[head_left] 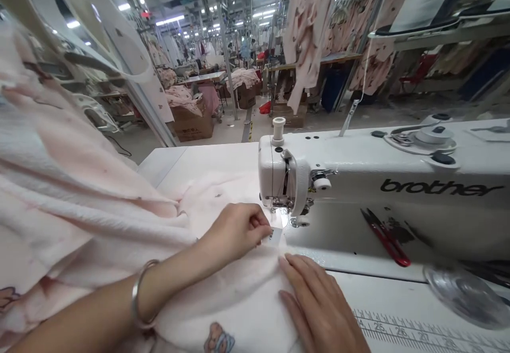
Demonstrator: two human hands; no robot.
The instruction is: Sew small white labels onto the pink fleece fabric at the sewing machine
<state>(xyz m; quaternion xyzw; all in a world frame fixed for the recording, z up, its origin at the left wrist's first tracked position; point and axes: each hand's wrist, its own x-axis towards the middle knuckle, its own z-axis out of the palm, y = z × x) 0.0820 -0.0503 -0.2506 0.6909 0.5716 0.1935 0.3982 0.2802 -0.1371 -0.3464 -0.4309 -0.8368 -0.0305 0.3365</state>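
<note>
Your left hand (237, 232) pinched a small pale-grey rectangular label (274, 235) on soft pale-pink printed fabric (239, 302), near the white brother sewing machine's (342, 156) needle. Your right hand (319, 302) lay flattened on the fabric. The label seemed placed, its stitching unfinished.

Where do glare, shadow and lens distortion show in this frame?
Head view: bright glare under the needle end of the sewing machine; head view: shade on the metal bed beneath its arm; head view: stretched edges, soft far background.
</note>
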